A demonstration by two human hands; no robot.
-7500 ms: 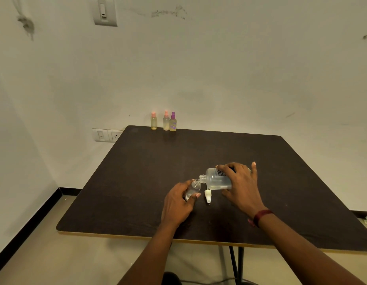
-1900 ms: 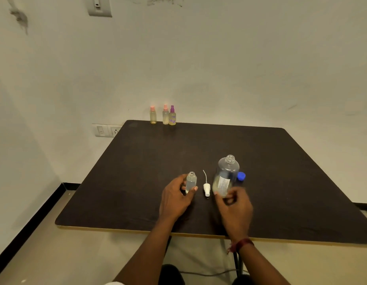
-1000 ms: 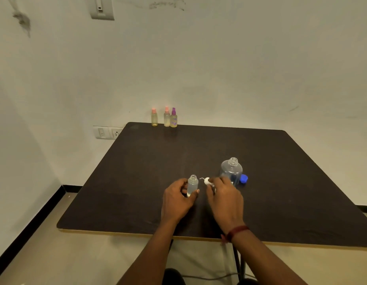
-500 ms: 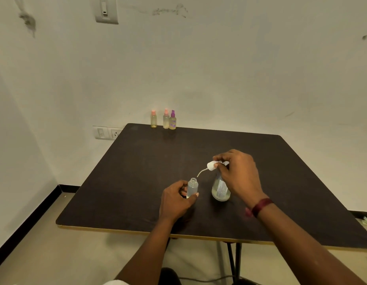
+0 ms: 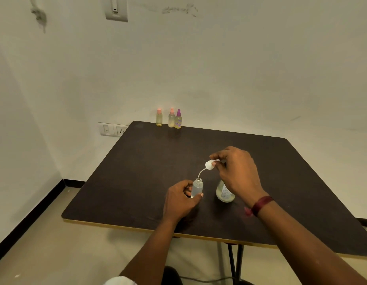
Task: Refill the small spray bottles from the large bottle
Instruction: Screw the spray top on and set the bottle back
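My left hand (image 5: 179, 199) grips a small clear spray bottle (image 5: 197, 187) that stands open-necked on the dark table (image 5: 149, 173). Just above it my right hand (image 5: 237, 171) pinches the white spray cap (image 5: 209, 164), whose thin dip tube curves down towards the bottle's mouth. The large clear bottle (image 5: 224, 194) stands upright right of the small one, its upper part hidden behind my right hand.
Three small spray bottles, two with pink caps (image 5: 159, 118) and one with a purple cap (image 5: 178, 119), stand in a row at the table's far edge by the wall. A wall socket (image 5: 113, 130) sits left of the table. The table's near edge has a yellow rim.
My right hand set the large bottle upright, picked the white spray cap off the table and lifted it over the small bottle. My left hand has kept hold of the small bottle.
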